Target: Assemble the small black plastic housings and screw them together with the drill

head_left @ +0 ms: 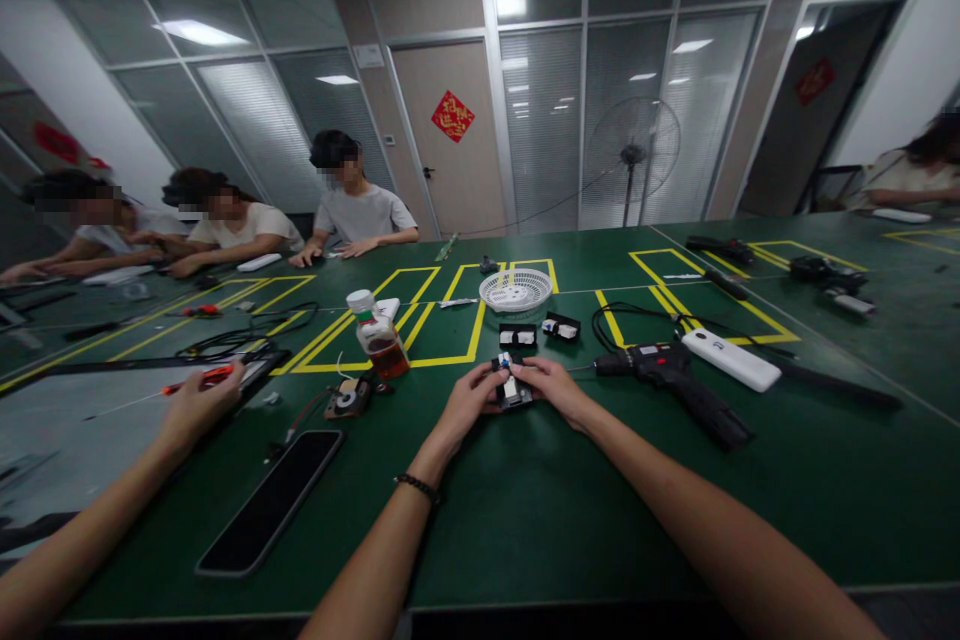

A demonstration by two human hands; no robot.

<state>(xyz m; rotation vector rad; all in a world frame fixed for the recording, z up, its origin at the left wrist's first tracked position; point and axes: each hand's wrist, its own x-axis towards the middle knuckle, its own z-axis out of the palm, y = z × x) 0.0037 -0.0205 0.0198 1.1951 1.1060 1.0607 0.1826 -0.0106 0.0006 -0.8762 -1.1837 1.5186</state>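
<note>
Both my hands meet over the green table, gripping a small black-and-white module (513, 394) with a bit of blue near its top. My left hand (474, 394) is closed around its left side. On the other side, the fingers of my right hand (553, 388) press against its right and upper part. My fingertips cover some of it, and its exact kind cannot be made out. Just beyond lie two similar black-and-white pieces, a left one (517, 336) and a right one (561, 326). A white perforated basket (487, 304) stands behind them.
To my right lie a power drill (667, 366) and a white oblong device (731, 360). Leftward are a bottle of reddish liquid (384, 345), a small motor-like part (348, 400) and a phone (270, 505). A neighbour's hand (199, 405) holds a red screwdriver (214, 376).
</note>
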